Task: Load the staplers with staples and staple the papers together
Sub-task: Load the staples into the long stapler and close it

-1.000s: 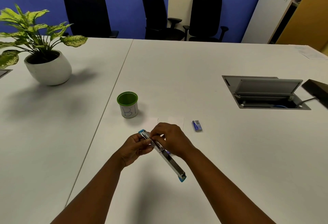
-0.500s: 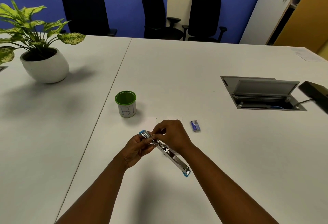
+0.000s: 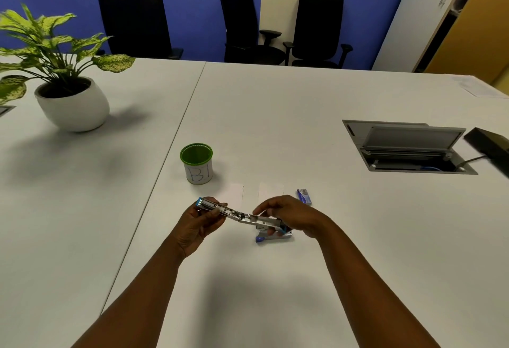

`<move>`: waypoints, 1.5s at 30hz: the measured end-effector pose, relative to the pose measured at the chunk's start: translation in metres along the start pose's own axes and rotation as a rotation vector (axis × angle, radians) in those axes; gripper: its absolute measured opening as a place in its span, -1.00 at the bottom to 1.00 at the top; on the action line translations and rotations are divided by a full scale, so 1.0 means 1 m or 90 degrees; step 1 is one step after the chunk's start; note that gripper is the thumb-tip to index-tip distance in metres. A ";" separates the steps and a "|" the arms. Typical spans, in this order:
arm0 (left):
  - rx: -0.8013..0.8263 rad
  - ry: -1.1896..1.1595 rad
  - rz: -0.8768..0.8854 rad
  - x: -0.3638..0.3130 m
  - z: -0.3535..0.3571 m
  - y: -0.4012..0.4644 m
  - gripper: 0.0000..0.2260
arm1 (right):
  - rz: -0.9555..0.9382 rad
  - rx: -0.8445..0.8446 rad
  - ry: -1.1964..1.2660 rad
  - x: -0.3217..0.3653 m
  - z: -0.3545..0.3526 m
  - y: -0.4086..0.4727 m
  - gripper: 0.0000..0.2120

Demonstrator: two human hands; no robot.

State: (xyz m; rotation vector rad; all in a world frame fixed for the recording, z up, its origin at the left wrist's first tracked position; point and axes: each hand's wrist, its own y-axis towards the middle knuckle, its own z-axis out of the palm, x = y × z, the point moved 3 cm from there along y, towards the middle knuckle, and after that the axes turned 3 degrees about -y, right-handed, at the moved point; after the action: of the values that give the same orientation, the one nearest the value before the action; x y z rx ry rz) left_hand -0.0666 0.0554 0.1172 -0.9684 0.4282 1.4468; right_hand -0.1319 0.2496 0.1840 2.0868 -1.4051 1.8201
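A green-rimmed cup (image 3: 196,164) is showing handwritten "B1". Both hands are holding one opened stapler (image 3: 237,214) above the table's (image 3: 275,116) near edge: left hand (image 3: 199,219) fingers wrapping one end, right hand (image 3: 289,214) pinching the other. A second stapler (image 3: 271,234), two papers (image 3: 271,190) and one staple box (image 3: 304,196) are lying nearby.

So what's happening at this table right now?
A person holds an opened stapler above a white table, the left hand gripping its light-blue-tipped end and the right hand at the other end. A second, blue stapler lies on the table under the right hand. Two paper slips lie just beyond the hands, with a small staple box to their right and a green-rimmed cup farther back. Nothing looks stapled yet.
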 end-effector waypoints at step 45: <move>-0.084 1.169 -0.150 0.024 -0.090 0.006 -0.13 | -0.110 -0.287 -0.191 -0.036 0.052 0.047 -0.61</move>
State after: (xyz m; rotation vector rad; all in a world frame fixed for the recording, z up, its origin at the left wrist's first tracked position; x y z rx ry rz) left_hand -0.0424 0.0012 0.0450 -2.1768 1.4251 -0.0244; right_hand -0.1178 0.2139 0.1151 2.2009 -1.4657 1.0373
